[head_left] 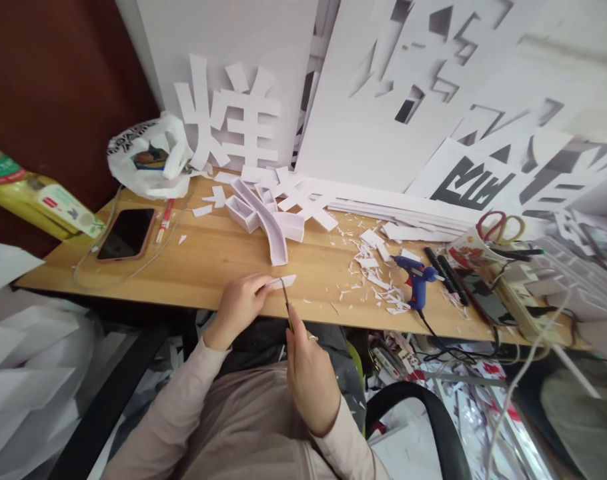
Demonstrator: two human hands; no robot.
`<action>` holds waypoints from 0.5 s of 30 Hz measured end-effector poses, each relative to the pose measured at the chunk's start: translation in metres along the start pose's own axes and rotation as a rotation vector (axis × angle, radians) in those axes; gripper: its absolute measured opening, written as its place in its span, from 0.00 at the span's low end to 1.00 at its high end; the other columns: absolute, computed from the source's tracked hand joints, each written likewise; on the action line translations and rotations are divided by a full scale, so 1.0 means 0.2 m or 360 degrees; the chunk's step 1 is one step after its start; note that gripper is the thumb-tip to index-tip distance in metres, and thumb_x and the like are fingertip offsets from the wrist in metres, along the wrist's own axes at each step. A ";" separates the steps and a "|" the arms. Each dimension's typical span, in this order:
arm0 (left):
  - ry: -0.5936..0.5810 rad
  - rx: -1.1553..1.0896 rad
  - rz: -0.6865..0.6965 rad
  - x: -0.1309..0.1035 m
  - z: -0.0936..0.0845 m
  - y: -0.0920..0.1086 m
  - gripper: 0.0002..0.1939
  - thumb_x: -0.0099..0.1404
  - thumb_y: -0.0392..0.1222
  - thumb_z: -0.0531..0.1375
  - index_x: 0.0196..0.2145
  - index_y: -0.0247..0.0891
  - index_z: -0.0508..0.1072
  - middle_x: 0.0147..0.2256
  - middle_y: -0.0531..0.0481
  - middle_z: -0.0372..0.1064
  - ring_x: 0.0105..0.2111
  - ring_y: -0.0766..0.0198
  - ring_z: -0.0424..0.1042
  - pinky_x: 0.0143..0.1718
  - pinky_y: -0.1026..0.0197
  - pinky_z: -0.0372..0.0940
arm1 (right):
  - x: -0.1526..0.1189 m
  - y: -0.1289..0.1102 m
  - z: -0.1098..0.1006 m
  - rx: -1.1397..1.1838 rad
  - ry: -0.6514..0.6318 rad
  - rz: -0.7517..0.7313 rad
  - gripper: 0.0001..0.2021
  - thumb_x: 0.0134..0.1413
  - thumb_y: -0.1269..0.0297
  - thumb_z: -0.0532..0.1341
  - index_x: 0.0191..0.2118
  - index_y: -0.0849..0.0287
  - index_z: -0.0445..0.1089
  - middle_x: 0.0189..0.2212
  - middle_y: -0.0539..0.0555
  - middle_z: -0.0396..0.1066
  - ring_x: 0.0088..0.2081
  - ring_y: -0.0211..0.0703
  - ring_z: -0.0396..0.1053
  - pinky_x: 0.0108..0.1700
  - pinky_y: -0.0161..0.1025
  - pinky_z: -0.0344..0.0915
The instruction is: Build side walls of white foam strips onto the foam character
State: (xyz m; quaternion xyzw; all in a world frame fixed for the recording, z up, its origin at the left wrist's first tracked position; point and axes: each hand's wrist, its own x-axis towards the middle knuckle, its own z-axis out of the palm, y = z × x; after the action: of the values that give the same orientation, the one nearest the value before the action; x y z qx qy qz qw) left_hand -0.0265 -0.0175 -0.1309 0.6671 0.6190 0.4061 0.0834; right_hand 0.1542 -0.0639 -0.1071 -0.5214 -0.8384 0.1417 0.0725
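Near the table's front edge, my left hand [241,303] pinches a small white foam-board piece [285,281] at its left end. My right hand [308,370] is closed around the handle of a craft knife [287,308]. The knife's thin blade points up and away from me and meets the white piece. Just beyond lies a built-up white character part [271,230] with raised walls. Flat white cut strokes [308,200] lie behind it.
A blue glue gun [416,277] stands at the right among white scraps [371,260], beside black markers [451,277] and a cup [471,248] with scissors. At the left are a phone [127,235], a plastic bag [151,157] and a bottle [43,197]. White boards [363,133] lean behind.
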 end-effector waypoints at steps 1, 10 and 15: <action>-0.0003 0.0008 0.0008 0.00 0.00 -0.01 0.10 0.69 0.38 0.57 0.39 0.41 0.80 0.37 0.46 0.81 0.36 0.57 0.79 0.38 0.59 0.71 | 0.00 -0.01 0.00 -0.0014 -0.0008 0.0001 0.26 0.68 0.74 0.50 0.70 0.61 0.55 0.31 0.59 0.78 0.26 0.43 0.78 0.29 0.33 0.73; 0.0004 0.0097 0.0059 0.01 0.01 -0.04 0.09 0.66 0.37 0.58 0.38 0.41 0.80 0.37 0.46 0.81 0.37 0.56 0.79 0.38 0.59 0.71 | 0.03 -0.03 -0.11 0.0030 -0.0124 0.0003 0.26 0.71 0.72 0.46 0.71 0.62 0.50 0.33 0.60 0.80 0.33 0.48 0.80 0.35 0.38 0.75; 0.0017 0.0108 0.0063 0.01 0.01 -0.04 0.09 0.66 0.36 0.58 0.38 0.41 0.80 0.37 0.46 0.81 0.37 0.56 0.79 0.38 0.60 0.70 | 0.06 -0.03 -0.12 0.0029 -0.0124 -0.0002 0.25 0.72 0.71 0.46 0.71 0.63 0.51 0.36 0.62 0.80 0.34 0.50 0.80 0.35 0.39 0.74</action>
State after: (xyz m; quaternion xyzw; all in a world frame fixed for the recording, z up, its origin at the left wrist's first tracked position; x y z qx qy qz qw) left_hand -0.0310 -0.0125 -0.1364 0.6795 0.6194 0.3901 0.0493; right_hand 0.1499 -0.0520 -0.0823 -0.5141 -0.8396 0.1696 0.0446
